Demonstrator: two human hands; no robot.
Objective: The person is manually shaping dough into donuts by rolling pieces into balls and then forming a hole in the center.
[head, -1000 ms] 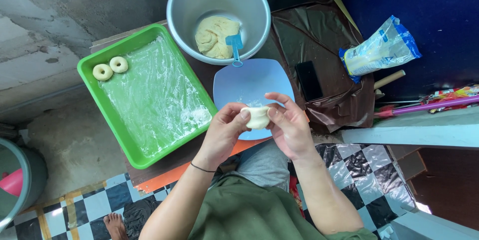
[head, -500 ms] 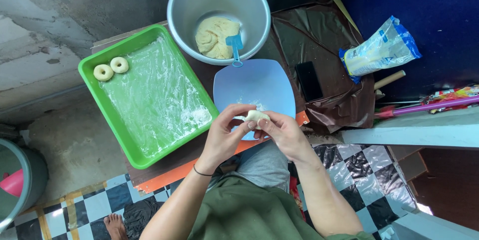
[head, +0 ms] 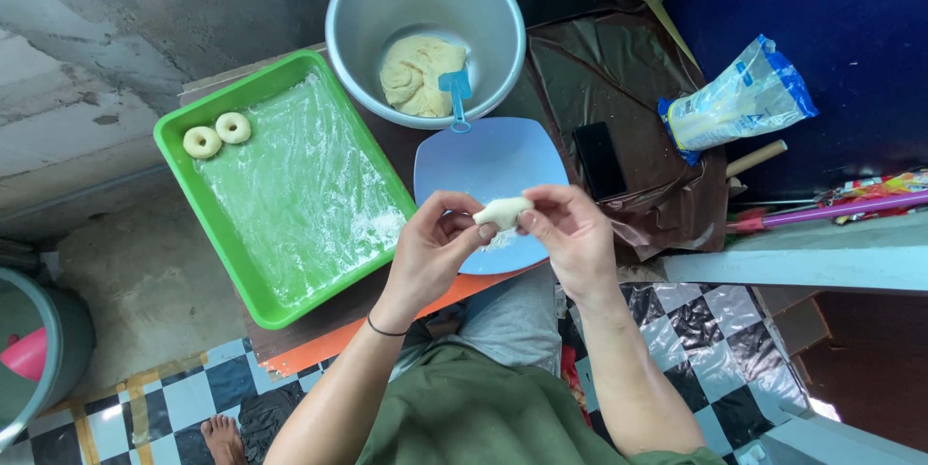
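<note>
1. Pale, soft dough: a small stretched piece of dough [head: 502,212] sits between both hands, held in the air just above the light blue plate [head: 483,165], so any flour falling from it seems to land on the plate.
2. The left hand [head: 432,250] pinches one end with thumb and fingertips curled in; the right hand [head: 570,233] pinches the other end the same way, the remaining fingers loosely bent.
3. A green tray [head: 242,276], lined with floured plastic film, lies to the left; two dough rings [head: 217,134] sit touching in its far corner, leaving most of the film bare.
4. The metal bowl [head: 358,40] beyond the plate holds the dough lump [head: 416,73] with a blue scraper [head: 455,93] resting on it, within easy reach.
5. A flour bag [head: 739,102] and a dark phone [head: 599,160] lie to the right, apart from the floury plate.
</note>
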